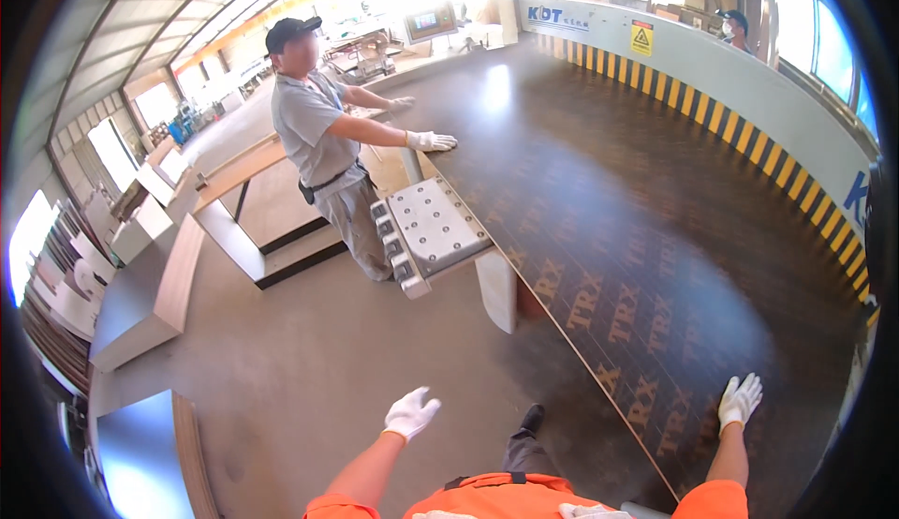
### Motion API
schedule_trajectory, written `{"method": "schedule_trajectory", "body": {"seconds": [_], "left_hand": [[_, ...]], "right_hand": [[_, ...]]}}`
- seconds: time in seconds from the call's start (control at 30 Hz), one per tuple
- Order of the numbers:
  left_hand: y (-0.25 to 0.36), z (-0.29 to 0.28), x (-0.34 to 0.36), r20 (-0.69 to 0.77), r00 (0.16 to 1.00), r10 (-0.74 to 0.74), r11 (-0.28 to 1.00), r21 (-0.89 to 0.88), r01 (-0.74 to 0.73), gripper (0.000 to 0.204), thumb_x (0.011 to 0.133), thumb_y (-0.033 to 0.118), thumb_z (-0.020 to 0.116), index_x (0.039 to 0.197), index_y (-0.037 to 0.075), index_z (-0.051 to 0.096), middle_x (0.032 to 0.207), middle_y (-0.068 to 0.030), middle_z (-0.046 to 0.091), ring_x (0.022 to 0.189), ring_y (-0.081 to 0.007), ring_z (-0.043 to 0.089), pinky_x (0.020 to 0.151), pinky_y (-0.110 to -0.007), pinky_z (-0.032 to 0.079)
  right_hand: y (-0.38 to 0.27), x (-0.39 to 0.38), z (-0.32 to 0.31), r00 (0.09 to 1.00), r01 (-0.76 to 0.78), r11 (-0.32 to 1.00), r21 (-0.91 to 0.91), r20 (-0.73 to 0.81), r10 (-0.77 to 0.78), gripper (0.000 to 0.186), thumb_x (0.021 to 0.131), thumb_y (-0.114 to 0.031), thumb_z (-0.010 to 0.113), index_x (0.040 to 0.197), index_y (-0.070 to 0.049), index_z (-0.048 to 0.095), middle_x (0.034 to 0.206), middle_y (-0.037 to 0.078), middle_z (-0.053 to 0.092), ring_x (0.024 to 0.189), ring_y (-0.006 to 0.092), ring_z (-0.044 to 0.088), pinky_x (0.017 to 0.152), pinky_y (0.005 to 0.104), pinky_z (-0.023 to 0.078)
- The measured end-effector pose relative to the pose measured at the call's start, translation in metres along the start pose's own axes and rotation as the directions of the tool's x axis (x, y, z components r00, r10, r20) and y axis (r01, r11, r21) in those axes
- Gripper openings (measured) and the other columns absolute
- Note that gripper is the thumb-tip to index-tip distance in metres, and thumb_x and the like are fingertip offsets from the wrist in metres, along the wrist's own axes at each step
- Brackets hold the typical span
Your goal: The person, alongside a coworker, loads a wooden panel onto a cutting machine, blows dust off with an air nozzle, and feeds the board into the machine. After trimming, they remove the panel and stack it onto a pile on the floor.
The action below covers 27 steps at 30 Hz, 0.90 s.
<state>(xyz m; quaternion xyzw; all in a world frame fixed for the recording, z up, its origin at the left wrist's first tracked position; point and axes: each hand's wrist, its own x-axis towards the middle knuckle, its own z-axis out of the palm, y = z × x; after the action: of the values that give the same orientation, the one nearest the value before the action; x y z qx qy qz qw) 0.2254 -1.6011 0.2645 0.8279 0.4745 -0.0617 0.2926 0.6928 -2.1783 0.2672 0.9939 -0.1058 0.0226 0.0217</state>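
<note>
A large dark brown film-faced board (pixel 599 229) with lettering printed across it stretches from beside me to the far end. My right hand (pixel 740 399), in a white glove, lies on its top with the fingers extended. Off the board's left edge, my left hand (pixel 412 413), also gloved in white, hovers above the floor with nothing in it; its thumb stands apart from the fingers. Across from me, a co-worker (pixel 314 126) in a grey shirt and dark cap rests white-gloved hands (pixel 432 141) on the board's far left edge.
A metal support table (pixel 435 224) with round studs juts out at the board's left edge. Along the right runs a grey machine beam (pixel 730 88) with yellow-black striping. Stacked panels (pixel 150 294) and another stack (pixel 154 453) stand at left. Another person (pixel 733 28) is behind the beam.
</note>
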Motion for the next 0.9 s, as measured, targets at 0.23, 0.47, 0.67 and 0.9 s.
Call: {"method": "schedule_trajectory", "body": {"seconds": [0.23,0.47,0.67,0.9], "left_hand": [[0.184,-0.042,0.128,-0.261,0.826,0.499,0.866,0.140,-0.480,0.062,0.097,0.042,0.073,0.145,0.004,0.062,0.146,-0.0216,0.065,0.139,-0.0418,0.058,0.120,-0.049,0.045],[0.296,-0.044,0.229,-0.191,0.672,0.716,0.695,0.292,-0.657,0.059,0.098,0.038,0.071,0.144,0.003,0.062,0.153,-0.0227,0.058,0.149,-0.0451,0.047,0.128,-0.053,0.033],[0.338,-0.036,0.307,-0.137,0.833,0.536,0.784,0.447,-0.430,0.088,0.103,0.062,0.057,0.163,0.000,0.038,0.171,-0.0310,0.030,0.163,-0.0466,0.022,0.135,-0.055,0.012],[0.346,-0.024,0.345,-0.311,0.825,0.472,0.846,0.422,-0.325,0.087,0.102,0.061,0.056,0.163,0.000,0.042,0.171,-0.0309,0.032,0.162,-0.0475,0.023,0.135,-0.057,0.011]], "right_hand": [[-0.212,0.150,-0.021,0.983,0.184,0.980,0.077,-0.007,-0.184,0.071,0.114,-0.046,0.038,0.165,0.002,0.038,0.174,0.022,0.033,0.163,0.0369,0.027,0.135,0.0483,0.017],[-0.421,0.191,-0.048,0.824,0.565,0.808,0.170,-0.068,-0.562,0.068,0.109,-0.039,0.050,0.161,0.005,0.043,0.173,0.022,0.036,0.163,0.0370,0.028,0.136,0.0482,0.016],[-0.474,0.202,-0.047,0.738,0.673,0.698,0.243,-0.165,-0.654,0.068,0.106,-0.034,0.054,0.160,0.006,0.044,0.173,0.021,0.036,0.163,0.0361,0.026,0.137,0.0468,0.014],[-0.461,0.214,-0.024,0.765,0.630,0.561,0.538,-0.305,-0.567,0.044,0.103,-0.021,0.064,0.140,0.003,0.067,0.155,0.019,0.061,0.152,0.0357,0.048,0.131,0.0438,0.031]]}}
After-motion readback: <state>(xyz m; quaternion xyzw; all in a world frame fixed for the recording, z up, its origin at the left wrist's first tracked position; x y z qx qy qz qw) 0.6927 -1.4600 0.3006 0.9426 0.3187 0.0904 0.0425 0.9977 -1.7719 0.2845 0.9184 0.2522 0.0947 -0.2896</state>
